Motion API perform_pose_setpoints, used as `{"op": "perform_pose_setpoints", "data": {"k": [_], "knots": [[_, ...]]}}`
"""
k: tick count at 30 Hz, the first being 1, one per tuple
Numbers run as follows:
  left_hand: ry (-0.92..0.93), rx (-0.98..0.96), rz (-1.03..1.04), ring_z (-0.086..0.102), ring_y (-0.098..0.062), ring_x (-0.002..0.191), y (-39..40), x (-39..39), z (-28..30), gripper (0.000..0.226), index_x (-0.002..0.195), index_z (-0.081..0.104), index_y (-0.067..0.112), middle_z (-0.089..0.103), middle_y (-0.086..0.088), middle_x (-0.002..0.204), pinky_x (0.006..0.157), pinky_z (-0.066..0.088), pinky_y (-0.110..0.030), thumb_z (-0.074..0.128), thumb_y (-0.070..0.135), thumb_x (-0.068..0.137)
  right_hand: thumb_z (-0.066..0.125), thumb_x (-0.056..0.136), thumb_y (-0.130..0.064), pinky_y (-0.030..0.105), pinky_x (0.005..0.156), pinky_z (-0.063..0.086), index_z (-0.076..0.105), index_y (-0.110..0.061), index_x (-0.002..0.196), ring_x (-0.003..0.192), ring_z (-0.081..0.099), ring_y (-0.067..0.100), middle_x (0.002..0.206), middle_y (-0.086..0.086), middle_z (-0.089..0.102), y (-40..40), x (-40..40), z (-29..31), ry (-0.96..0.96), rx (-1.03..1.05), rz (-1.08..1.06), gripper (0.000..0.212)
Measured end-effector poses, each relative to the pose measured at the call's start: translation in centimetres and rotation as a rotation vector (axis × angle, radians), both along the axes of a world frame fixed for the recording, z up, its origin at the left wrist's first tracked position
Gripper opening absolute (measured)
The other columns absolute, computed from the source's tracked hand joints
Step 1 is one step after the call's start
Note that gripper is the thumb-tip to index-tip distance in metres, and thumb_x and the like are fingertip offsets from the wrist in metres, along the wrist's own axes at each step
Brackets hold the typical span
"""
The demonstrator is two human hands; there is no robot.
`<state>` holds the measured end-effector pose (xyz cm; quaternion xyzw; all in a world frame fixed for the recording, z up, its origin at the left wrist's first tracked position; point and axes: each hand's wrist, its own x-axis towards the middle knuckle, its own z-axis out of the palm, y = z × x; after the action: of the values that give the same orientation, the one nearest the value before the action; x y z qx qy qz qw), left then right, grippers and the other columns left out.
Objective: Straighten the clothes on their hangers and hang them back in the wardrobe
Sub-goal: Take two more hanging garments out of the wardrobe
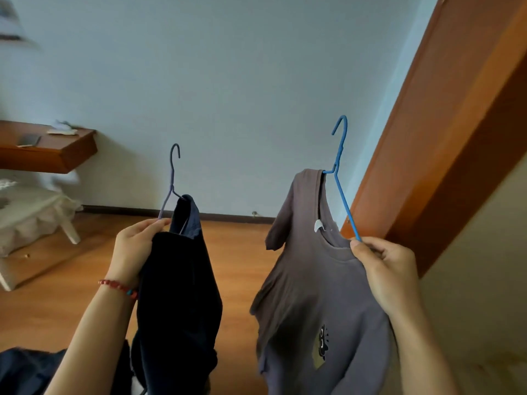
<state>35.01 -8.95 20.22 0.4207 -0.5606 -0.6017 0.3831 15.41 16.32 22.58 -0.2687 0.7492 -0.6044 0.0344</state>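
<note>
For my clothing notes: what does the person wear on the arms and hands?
Both forearms are bare, with no sleeves in view. The left wrist carries a red beaded bracelet with a few blue-green beads. The right hand and the left hand show no rings or gloves.

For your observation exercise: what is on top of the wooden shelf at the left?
On the wooden shelf lie a dark flat object and something pale, blurred. Its left end is out of frame.

The left hand (134,246) holds one hanger (171,189) with a garment (179,280); to its right, the right hand (385,269) holds another hanger (340,172) bearing a T-shirt (310,280). A shelf (57,155) stands far left.
</note>
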Motion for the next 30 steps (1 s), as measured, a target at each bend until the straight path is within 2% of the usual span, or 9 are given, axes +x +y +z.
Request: {"op": "perform_pose_setpoints", "data": {"k": [3, 11, 14, 16, 19, 21, 23, 27, 30], "knots": [[-0.014, -0.030, 0.038, 0.056, 0.007, 0.039, -4.4, -1.8, 0.0, 0.014, 0.098, 0.062, 0.014, 0.058, -0.001, 0.074, 0.040, 0.045, -0.007, 0.049, 0.015, 0.092, 0.059, 0.087, -0.010, 0.017, 0.048, 0.038, 0.067, -0.007, 0.069, 0.058, 0.048, 0.011, 0.065, 0.027, 0.060, -5.4, -2.9, -0.3, 0.002, 0.020, 0.024, 0.021], [0.021, 0.028, 0.199, 0.049, 0.002, 0.034, -13.3, -2.5, -0.7, 0.017, 0.101, 0.064, 0.009, 0.053, -0.005, 0.067, 0.037, 0.042, -0.008, 0.049, 0.013, 0.092, 0.059, 0.087, -0.012, 0.010, 0.049, 0.043, 0.062, -0.022, 0.057, 0.054, 0.053, 0.005, 0.050, -0.012, 0.063, -18.1, -9.4, 0.1, 0.015, 0.046, 0.103, 0.032], [0.012, 0.032, 0.299, 0.050, 0.003, 0.035, -15.9, -2.2, -1.3, 0.016, 0.096, 0.065, 0.011, 0.055, -0.004, 0.069, 0.038, 0.043, -0.008, 0.049, 0.012, 0.092, 0.059, 0.087, -0.013, 0.014, 0.052, 0.043, 0.066, -0.016, 0.062, 0.054, 0.052, 0.008, 0.051, -0.006, 0.060, -23.4, -11.1, 0.4, 0.051, 0.086, 0.172, 0.027], [0.003, 0.043, 0.385, 0.051, 0.004, 0.037, -17.6, -2.0, -1.9, 0.016, 0.092, 0.066, 0.013, 0.056, -0.003, 0.070, 0.040, 0.043, -0.008, 0.050, 0.013, 0.092, 0.057, 0.088, -0.009, 0.015, 0.051, 0.040, 0.068, 0.002, 0.077, 0.057, 0.050, 0.012, 0.061, 0.009, 0.060, -27.1, -12.2, 0.6, 0.070, 0.096, 0.251, 0.019], [-0.016, 0.060, 0.497, 0.052, 0.001, 0.043, -20.3, -2.1, -3.0, 0.018, 0.099, 0.067, 0.010, 0.055, -0.003, 0.068, 0.045, 0.045, -0.011, 0.051, 0.014, 0.091, 0.056, 0.089, -0.007, 0.011, 0.045, 0.036, 0.065, 0.010, 0.079, 0.062, 0.046, 0.020, 0.069, 0.025, 0.060, -32.9, -14.5, 0.0, 0.119, 0.110, 0.365, 0.022], [-0.030, 0.057, 0.569, 0.053, -0.005, 0.058, -22.1, -2.6, -3.6, 0.022, 0.106, 0.065, 0.005, 0.056, 0.000, 0.072, 0.058, 0.045, -0.016, 0.051, 0.014, 0.091, 0.057, 0.088, -0.007, 0.010, 0.041, 0.031, 0.063, 0.011, 0.074, 0.053, 0.040, 0.011, 0.058, 0.019, 0.054, -37.2, -16.1, -0.7, 0.137, 0.124, 0.441, 0.024], [-0.033, 0.054, 0.655, 0.050, -0.007, 0.065, -23.9, -3.3, -4.1, 0.025, 0.110, 0.063, 0.003, 0.056, 0.002, 0.075, 0.065, 0.041, -0.018, 0.051, 0.014, 0.091, 0.057, 0.088, -0.007, 0.011, 0.039, 0.028, 0.061, 0.009, 0.068, 0.046, 0.036, 0.011, 0.044, 0.001, 0.045, -41.6, -17.4, -1.3, 0.152, 0.142, 0.528, 0.027], [-0.014, 0.062, 0.824, 0.056, 0.008, 0.048, -26.9, -4.5, -4.3, 0.017, 0.102, 0.062, 0.011, 0.055, 0.003, 0.074, 0.049, 0.042, -0.003, 0.050, 0.014, 0.092, 0.056, 0.088, -0.006, 0.013, 0.037, 0.024, 0.059, 0.006, 0.062, 0.041, 0.036, 0.009, 0.038, -0.002, 0.043, -49.9, -18.7, -1.4, 0.188, 0.152, 0.732, 0.029], [-0.007, 0.057, 0.968, 0.052, 0.010, 0.041, -28.4, -4.6, -4.1, 0.016, 0.101, 0.063, 0.010, 0.055, 0.001, 0.072, 0.043, 0.039, -0.001, 0.050, 0.012, 0.091, 0.058, 0.087, -0.007, 0.015, 0.041, 0.029, 0.065, 0.004, 0.067, 0.045, 0.039, 0.010, 0.049, 0.014, 0.052, -55.2, -18.6, -1.3, 0.215, 0.124, 0.900, 0.023]]}}
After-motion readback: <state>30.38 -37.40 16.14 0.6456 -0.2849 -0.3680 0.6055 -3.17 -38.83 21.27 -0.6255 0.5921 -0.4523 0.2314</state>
